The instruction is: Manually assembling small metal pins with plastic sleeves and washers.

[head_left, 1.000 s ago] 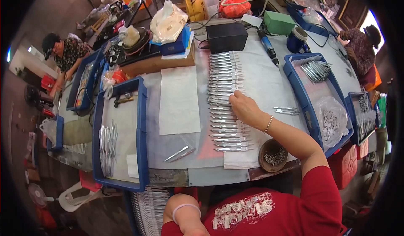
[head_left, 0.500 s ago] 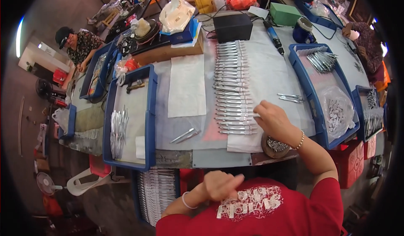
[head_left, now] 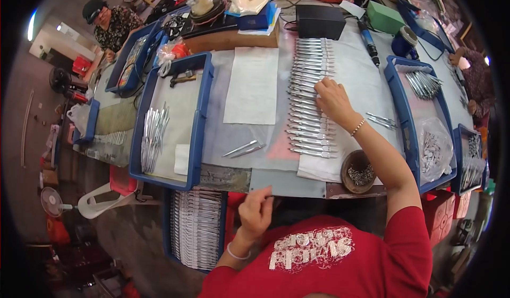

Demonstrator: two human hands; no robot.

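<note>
- Fingers of my right hand (head_left: 332, 98) lie spread and flat on the column of metal pieces (head_left: 308, 101) at upper centre of the frame, pressing rather than gripping; my left hand (head_left: 256, 213), low at centre, pinches a thin dark piece (head_left: 270, 196) between fingertips.
- Half a second ago I had the right hand lower, near the column's bottom end by the small brown bowl (head_left: 359, 171); it has since slid up the row. The left hand was a loose fist against my chest and has now risen to the table's near edge.
- Edges: the column sits between a white paper sheet (head_left: 252, 85) on its left and a blue tray (head_left: 409, 122) on its right, with bare grey cloth between. Two loose metal pieces (head_left: 244, 149) lie left of the column's foot, apart from it.
- Another blue tray (head_left: 199, 112) holding a bundle of metal pieces (head_left: 154, 136) fills centre left; a black box (head_left: 320, 21) caps the column's top end.
- I see a long grey-covered table (head_left: 234, 138), crowded at its far end, and another person (head_left: 109, 24) seated at upper left. A crate of packed pieces (head_left: 196, 226) sits under the table's near edge.
</note>
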